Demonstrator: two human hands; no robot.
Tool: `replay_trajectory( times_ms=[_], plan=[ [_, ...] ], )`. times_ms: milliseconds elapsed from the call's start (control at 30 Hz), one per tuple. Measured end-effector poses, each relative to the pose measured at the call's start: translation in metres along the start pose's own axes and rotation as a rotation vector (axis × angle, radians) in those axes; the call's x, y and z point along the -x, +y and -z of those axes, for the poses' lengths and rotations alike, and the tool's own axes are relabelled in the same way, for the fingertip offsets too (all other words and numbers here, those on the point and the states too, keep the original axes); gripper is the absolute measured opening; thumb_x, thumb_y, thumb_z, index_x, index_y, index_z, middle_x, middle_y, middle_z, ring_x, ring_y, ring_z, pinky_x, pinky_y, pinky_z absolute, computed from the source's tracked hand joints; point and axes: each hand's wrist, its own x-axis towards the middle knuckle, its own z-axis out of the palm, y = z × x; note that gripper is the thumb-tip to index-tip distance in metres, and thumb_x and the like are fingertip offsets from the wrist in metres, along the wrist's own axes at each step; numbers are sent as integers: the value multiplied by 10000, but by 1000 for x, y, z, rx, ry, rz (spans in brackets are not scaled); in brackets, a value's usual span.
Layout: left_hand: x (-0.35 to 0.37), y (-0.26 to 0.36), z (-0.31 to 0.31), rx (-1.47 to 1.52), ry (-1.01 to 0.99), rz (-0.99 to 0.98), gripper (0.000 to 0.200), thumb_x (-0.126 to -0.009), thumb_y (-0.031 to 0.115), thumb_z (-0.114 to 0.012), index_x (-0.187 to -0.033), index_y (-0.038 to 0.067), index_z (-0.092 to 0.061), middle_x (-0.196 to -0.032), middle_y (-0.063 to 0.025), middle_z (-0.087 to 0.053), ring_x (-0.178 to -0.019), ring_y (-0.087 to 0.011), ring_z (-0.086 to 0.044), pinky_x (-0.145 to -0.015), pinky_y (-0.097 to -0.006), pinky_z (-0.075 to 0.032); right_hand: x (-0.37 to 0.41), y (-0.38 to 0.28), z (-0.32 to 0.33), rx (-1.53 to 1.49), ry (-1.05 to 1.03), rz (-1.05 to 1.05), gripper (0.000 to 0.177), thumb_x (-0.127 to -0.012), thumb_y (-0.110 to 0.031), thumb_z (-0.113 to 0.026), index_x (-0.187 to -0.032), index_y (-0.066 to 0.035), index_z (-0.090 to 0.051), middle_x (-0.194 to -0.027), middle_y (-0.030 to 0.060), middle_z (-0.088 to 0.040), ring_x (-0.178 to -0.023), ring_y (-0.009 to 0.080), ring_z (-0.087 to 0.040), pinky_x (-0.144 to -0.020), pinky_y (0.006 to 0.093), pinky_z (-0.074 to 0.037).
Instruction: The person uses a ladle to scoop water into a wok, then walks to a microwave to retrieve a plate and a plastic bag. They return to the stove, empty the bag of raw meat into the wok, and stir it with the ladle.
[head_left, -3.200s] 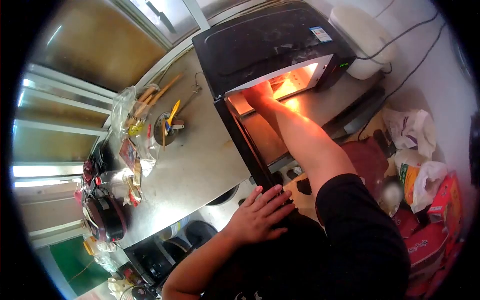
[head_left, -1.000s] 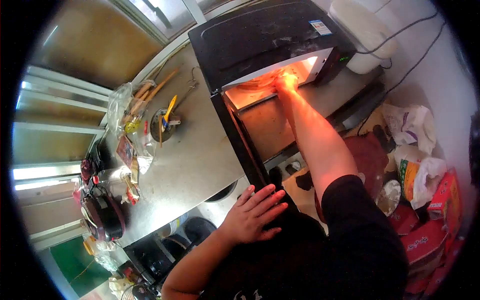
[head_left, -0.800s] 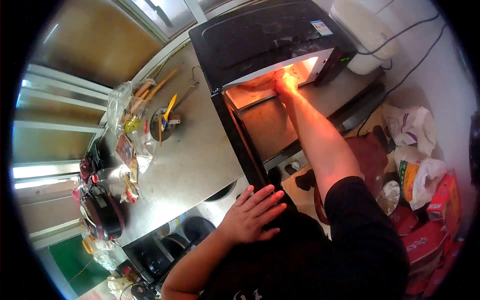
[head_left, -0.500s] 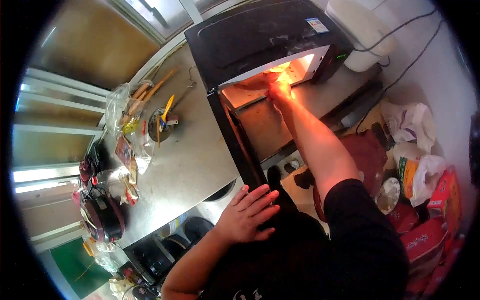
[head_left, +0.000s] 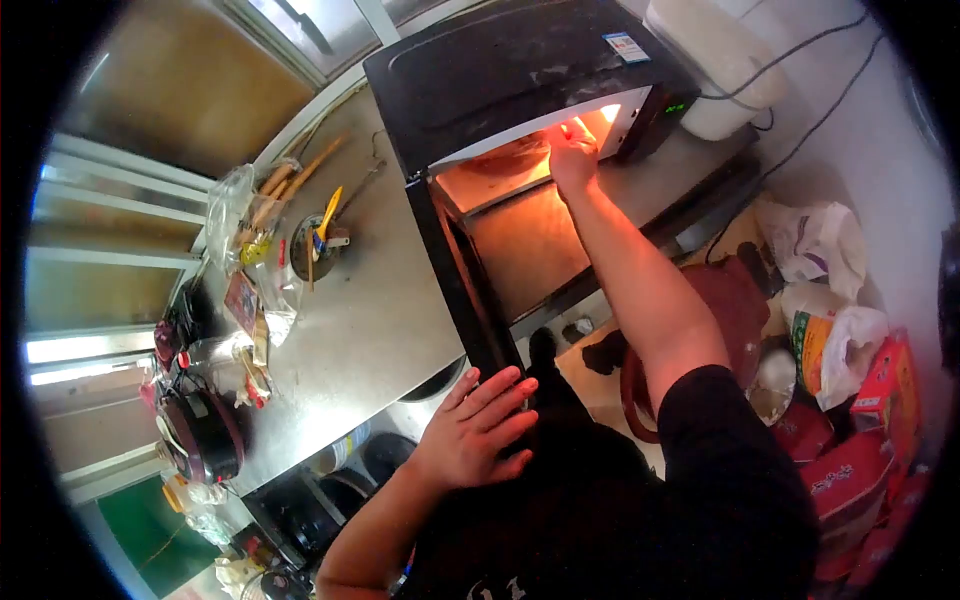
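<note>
A black microwave oven (head_left: pixel 500 75) stands on the counter with its door (head_left: pixel 462 270) swung open and its inside lit orange. My right hand (head_left: pixel 573 158) reaches into the right part of the lit cavity. Its fingers are curled, and glare and the oven's upper edge hide their tips, so I cannot tell what they hold. To the hand's left, a brownish, rounded shape (head_left: pixel 505 165) shows within the cavity. Near the lower end of the door, my left hand (head_left: pixel 480 428) hovers before my body, empty, fingers stretched and apart.
On the metal counter (head_left: pixel 370 310) stand a round container (head_left: pixel 312 245) with a yellow-handled brush and a plastic bag (head_left: pixel 230 210) of wooden-handled tools. A dark red cooker (head_left: pixel 200 432) is at the lower left. White bags (head_left: pixel 815 245) and red boxes (head_left: pixel 845 480) crowd the right.
My right hand has shifted slightly right and upward within the oven, showing more of the brownish shape. My left hand has moved a little left, still spread.
</note>
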Motion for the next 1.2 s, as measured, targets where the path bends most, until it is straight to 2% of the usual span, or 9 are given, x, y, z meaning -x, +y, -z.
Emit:
replay_trajectory(
  times_ms=[33,100,167,333,467,733,867,1033,1200],
  plan=[
    [0,1,0,0,0,0,404,-739,343,-717,-1088,152,-648,-1401,-75,-504,-1363,-282,-386,-1154,-486,-206,1,-4,1,208,-2,148,88,-855,-133,-626,-899,-57,-612,-706,75,-638,-675,218,-622,-608,340,-498],
    [0,3,-1,-6,1,23,423,-737,344,-716,-1109,154,-649,-1396,-73,-507,-1360,-280,-389,-1155,-487,-204,13,-11,4,102,6,-103,52,-870,-100,-607,-823,-77,-600,-680,100,-608,-655,233,-612,-573,342,-489],
    [-1,4,-2,-15,4,24,427,-737,345,-717,-1114,154,-649,-1396,-72,-507,-1362,-280,-386,-1157,-487,-200,25,-22,8,119,-72,57,171,-926,-165,-575,-781,-75,-571,-606,-60,-458,-584,40,-425,-523,235,-359],
    [-7,7,2,-43,26,16,396,-744,341,-716,-1087,151,-661,-1363,-68,-536,-1341,-269,-412,-1155,-490,-210,55,-54,-1,237,-74,317,51,-859,-38,-604,-826,-23,-568,-781,117,-562,-777,288,-556,-717,347,-466],
    [-21,4,13,-76,92,-44,286,-741,248,-731,-994,130,-668,-1177,-48,-634,-1188,-254,-545,-1089,-477,-344,72,-74,-8,255,33,409,61,-882,-27,-562,-833,6,-548,-840,152,-555,-891,331,-571,-853,389,-443],
    [-97,-17,42,-158,231,-75,267,-709,86,-697,-970,73,-641,-1062,-106,-656,-948,-279,-634,-844,-411,-522,66,-91,12,140,-231,316,81,-893,-46,-552,-838,11,-534,-769,162,-526,-740,326,-541,-696,360,-455],
    [-148,-41,44,-198,264,61,311,-736,86,-652,-1036,64,-574,-1120,-136,-607,-940,-300,-639,-796,-399,-530,85,-102,30,190,-383,339,57,-847,-53,-573,-891,-23,-551,-889,155,-590,-859,368,-580,-740,429,-485],
    [-202,-74,34,-619,86,73,449,-804,97,-589,-1231,30,-469,-1256,-215,-527,-872,-286,-684,-707,-337,-562,97,-107,37,7,-337,307,301,-795,8,-584,-1093,-34,-572,-1076,175,-605,-1021,396,-575,-883,425,-483],
    [-238,-85,29,-753,-279,170,454,-821,129,-600,-1251,33,-491,-1100,-179,-632,-898,-263,-690,-722,-324,-567,96,-86,44,-3,-339,266,329,-780,24,-559,-1103,-37,-560,-1066,178,-603,-1004,413,-568,-889,435,-478]
  ],
)
